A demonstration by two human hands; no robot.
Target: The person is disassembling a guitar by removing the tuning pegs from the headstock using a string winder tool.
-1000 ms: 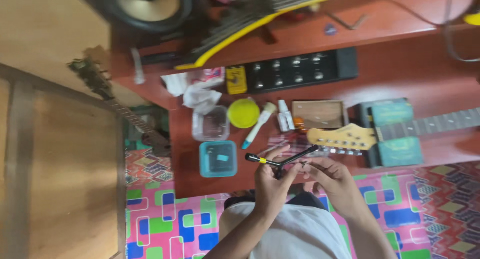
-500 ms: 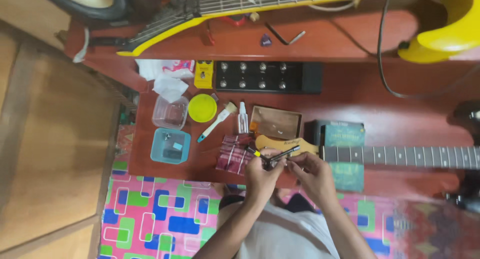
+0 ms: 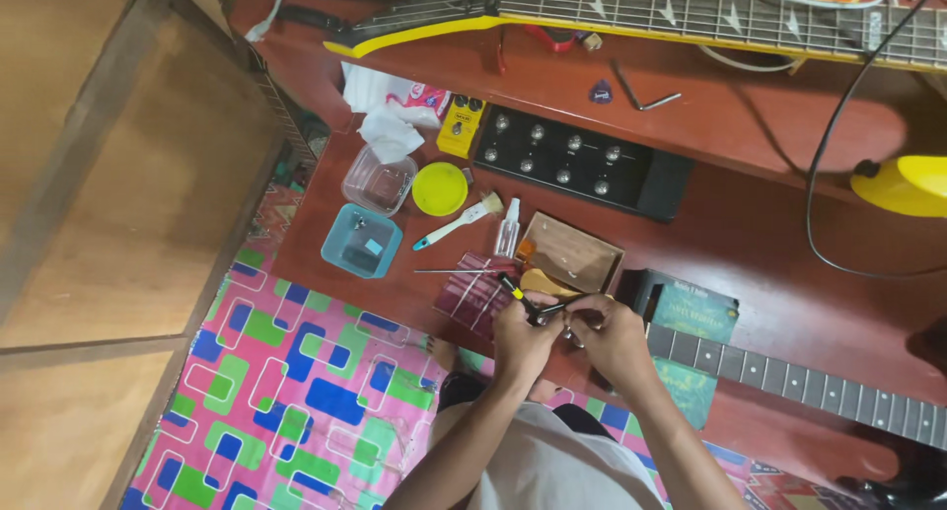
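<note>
Head cam, left to right: wood floor (image 3: 109,194) at far left, then a pink mat (image 3: 296,392) w/ blue and green blocks running under the red-brown bench (image 3: 769,234). On the bench's left part: white tissues (image 3: 387,133), a clear tub (image 3: 378,182), a blue tub (image 3: 361,241), a round yellow lid (image 3: 440,188), a small yellow pedal (image 3: 461,127). Next a white-handled brush (image 3: 460,223) lying slanted, a small clear bottle (image 3: 508,226), a black multi-knob pedal board (image 3: 577,163), an open wooden box (image 3: 572,255). Up on the shelf behind: a yellow guitar (image 3: 612,22) lying flat, a purple pick (image 3: 601,93), an L-shaped hex key (image 3: 646,94).

Front centre, near the bench edge: left hand (image 3: 521,334) closed around a yellow-and-black handled tool (image 3: 521,299), tip pointing at the headstock (image 3: 548,283) of a second guitar. Right hand (image 3: 614,338) touching the left, fingers curled in pinching sthg small at the headstock; can't tell what. That guitar's neck (image 3: 799,384) runs off right, resting on a dark green block (image 3: 691,318). Black cable (image 3: 824,155) loops at far right by a yellow guitar body (image 3: 903,184)
</note>
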